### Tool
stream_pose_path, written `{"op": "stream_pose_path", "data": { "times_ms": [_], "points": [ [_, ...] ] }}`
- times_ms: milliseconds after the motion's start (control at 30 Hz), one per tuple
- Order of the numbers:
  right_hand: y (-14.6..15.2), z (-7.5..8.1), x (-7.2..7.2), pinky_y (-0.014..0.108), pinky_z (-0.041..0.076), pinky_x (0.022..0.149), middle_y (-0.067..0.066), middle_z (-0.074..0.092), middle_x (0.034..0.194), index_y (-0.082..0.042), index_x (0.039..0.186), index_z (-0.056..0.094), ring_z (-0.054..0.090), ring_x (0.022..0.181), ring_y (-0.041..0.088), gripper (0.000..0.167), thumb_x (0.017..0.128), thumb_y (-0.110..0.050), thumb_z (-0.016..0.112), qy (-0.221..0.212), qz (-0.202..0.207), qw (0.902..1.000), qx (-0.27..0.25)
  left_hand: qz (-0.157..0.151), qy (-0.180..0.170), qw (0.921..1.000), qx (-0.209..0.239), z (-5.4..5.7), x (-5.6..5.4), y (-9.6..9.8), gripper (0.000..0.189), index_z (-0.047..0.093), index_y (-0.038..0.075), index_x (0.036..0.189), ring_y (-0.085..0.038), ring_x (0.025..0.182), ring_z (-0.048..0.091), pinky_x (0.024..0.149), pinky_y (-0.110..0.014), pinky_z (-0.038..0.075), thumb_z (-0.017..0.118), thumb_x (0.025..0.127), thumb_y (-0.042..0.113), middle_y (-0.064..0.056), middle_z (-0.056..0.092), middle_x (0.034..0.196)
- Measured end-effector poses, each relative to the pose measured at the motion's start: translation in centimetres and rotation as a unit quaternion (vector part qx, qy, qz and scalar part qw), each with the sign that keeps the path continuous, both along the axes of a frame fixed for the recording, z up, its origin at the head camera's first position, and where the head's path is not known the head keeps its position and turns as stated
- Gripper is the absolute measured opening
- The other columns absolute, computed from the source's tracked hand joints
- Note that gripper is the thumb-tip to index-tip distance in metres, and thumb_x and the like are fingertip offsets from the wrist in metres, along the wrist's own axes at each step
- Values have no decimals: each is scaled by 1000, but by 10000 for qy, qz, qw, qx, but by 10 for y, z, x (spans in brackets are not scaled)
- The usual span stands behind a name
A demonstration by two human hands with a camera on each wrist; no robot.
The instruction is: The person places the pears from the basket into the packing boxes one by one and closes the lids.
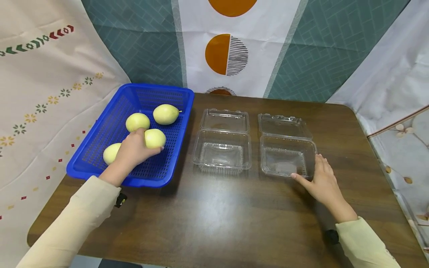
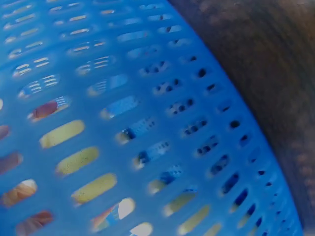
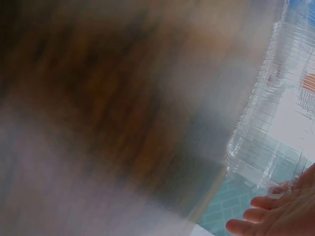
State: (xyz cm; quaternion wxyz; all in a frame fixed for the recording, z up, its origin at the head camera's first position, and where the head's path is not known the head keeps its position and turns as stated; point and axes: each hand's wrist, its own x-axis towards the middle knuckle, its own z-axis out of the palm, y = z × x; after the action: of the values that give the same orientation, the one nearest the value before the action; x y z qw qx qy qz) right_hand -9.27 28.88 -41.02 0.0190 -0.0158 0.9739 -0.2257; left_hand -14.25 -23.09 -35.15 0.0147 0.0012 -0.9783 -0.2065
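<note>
In the head view, my left hand [image 1: 134,148] reaches into a blue plastic basket [image 1: 182,143]. Its fingers and thumb grip a pale yellow, oval fruit [image 1: 155,139]. Three similar fruits lie around it: one at the back with a short stem [image 1: 165,114], one behind the fingers [image 1: 137,122] and one partly hidden by the hand [image 1: 111,153]. My right hand [image 1: 322,182] touches the front right corner of a clear hinged container [image 1: 285,163], thumb at the front rim, straight fingers along the side. That container stands with its lid folded back, nothing inside.
Left of it stands a second clear container [image 1: 222,154], also with its lid laid back. Both rest on a brown wooden table [image 1: 228,216]. Patterned cloth [image 1: 268,48] hangs behind the table and at both sides. The basket's slotted wall [image 2: 147,88] fills most of the left wrist view.
</note>
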Motion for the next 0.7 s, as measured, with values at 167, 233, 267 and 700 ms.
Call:
{"op": "stream_pose_path", "data": {
  "times_ms": [167, 233, 267, 700],
  "points": [
    [-1, -1, 1, 72, 15, 102, 37, 11, 150, 13, 146, 7, 10, 136, 56, 105, 86, -56, 60, 55, 17, 10000, -41, 61, 135, 9999, -8, 8, 1, 1, 75, 44, -12, 122, -52, 89, 56, 70, -58, 43, 75, 75, 37, -37, 56, 103],
    [0, -1, 1, 72, 15, 102, 38, 11, 150, 13, 146, 7, 10, 136, 56, 105, 86, -55, 60, 69, 28, 10000, -53, 73, 197, 9998, -7, 10, 1, 2, 75, 44, -12, 123, -52, 87, 56, 69, -59, 43, 75, 75, 37, -37, 56, 102],
    [0, -1, 1, 72, 15, 101, 38, 11, 150, 13, 146, 7, 10, 136, 56, 105, 86, -55, 60, 86, 29, 9999, -48, 74, 223, 9997, -8, 12, 1, 3, 75, 44, -11, 123, -52, 87, 56, 68, -59, 43, 75, 75, 37, -36, 56, 102],
    [1, -2, -1, 70, 15, 104, 39, 15, 148, 15, 145, 12, 12, 136, 56, 105, 84, -53, 64, 235, -20, 9996, -137, 21, 539, 9985, -17, 32, 0, 13, 73, 46, -10, 122, -50, 85, 55, 67, -58, 43, 74, 75, 38, -32, 54, 103]
  ]
}}
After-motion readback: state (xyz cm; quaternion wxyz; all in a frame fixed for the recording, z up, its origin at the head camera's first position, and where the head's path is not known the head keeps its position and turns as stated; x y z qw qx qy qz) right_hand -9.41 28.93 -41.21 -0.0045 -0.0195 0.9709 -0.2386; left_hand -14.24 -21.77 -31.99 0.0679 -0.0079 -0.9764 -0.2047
